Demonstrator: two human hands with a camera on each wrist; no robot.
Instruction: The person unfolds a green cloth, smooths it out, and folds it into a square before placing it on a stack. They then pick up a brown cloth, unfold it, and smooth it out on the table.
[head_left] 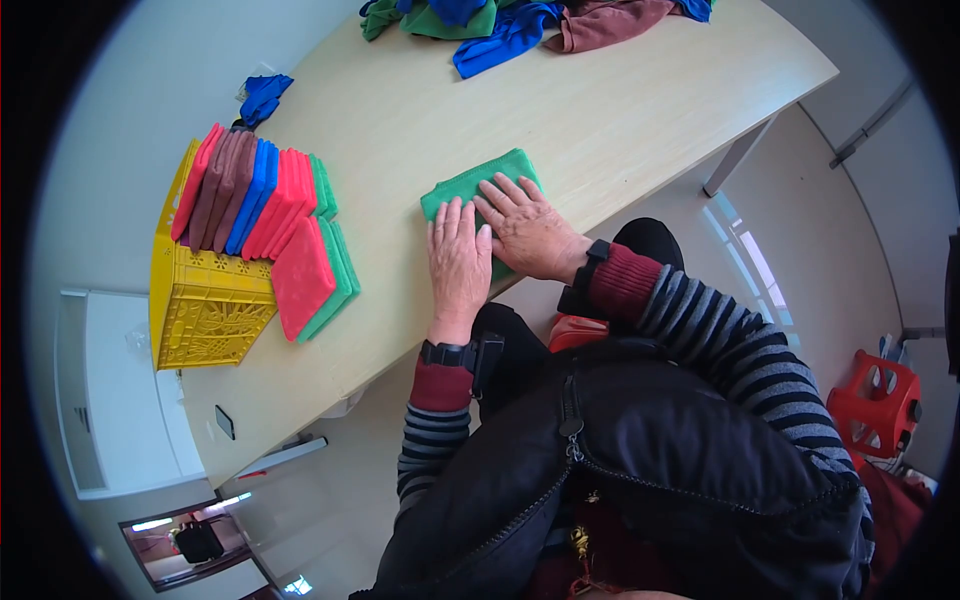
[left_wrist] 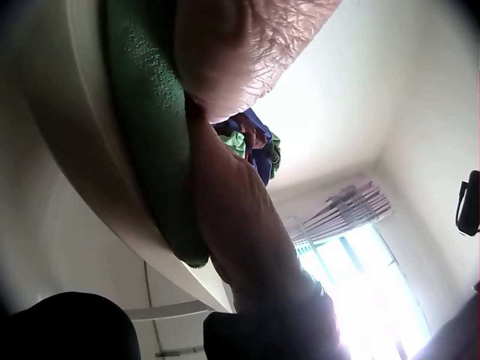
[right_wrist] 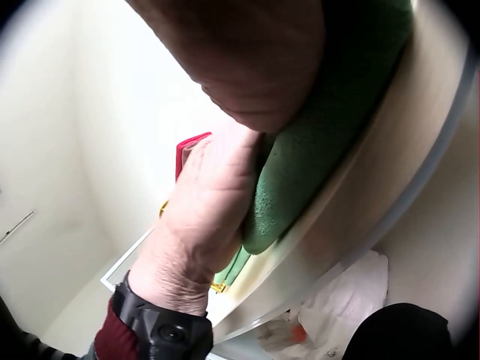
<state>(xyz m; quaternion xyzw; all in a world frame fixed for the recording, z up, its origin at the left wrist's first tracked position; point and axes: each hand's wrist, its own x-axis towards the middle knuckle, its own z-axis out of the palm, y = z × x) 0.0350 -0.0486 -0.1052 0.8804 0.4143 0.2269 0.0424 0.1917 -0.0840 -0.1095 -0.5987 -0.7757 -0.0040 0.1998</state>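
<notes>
Left hand (head_left: 460, 268) and right hand (head_left: 533, 232) lie flat, uncurled, on a folded rectangular green cloth (head_left: 455, 191); only the left-wrist cam catches a bright window (left_wrist: 367, 289) beyond them.

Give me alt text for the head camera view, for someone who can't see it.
A person's left hand and right hand rest on a folded green cloth on a pale table. Folded cloths in several colours stand at a yellow crate on the left; loose cloths lie heaped at the top.
</notes>
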